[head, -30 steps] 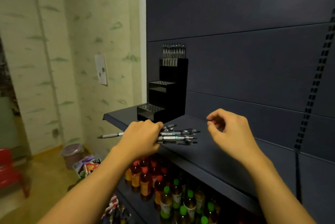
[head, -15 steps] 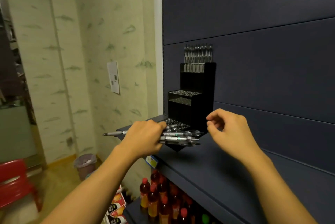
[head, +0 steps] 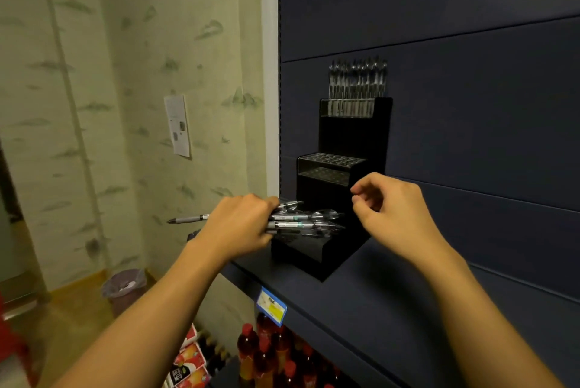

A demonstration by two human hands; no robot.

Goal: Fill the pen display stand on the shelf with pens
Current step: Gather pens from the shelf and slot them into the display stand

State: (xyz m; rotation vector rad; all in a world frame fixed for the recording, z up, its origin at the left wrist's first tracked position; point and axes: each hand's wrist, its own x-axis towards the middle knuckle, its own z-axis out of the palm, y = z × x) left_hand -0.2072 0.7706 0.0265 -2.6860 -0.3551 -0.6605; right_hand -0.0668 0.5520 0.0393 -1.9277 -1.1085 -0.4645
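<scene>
Both hands are nearing the stand [head: 342, 199] | left hand [head: 238, 227] fingers clamping pens [head: 301, 221] | right hand [head: 392, 211] fingers curling, empty, apart.

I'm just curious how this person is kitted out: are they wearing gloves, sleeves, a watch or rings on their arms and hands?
Nothing is worn. The left hand and right hand are bare, with no gloves, rings or watch visible. Both forearms are uncovered up to the picture's edge, with no sleeves, straps, cables or markings.

Two bare forearms, no sleeves, no watch or rings visible; left hand [head: 238, 226] and right hand [head: 397, 215] ungloved, nails short.
</scene>
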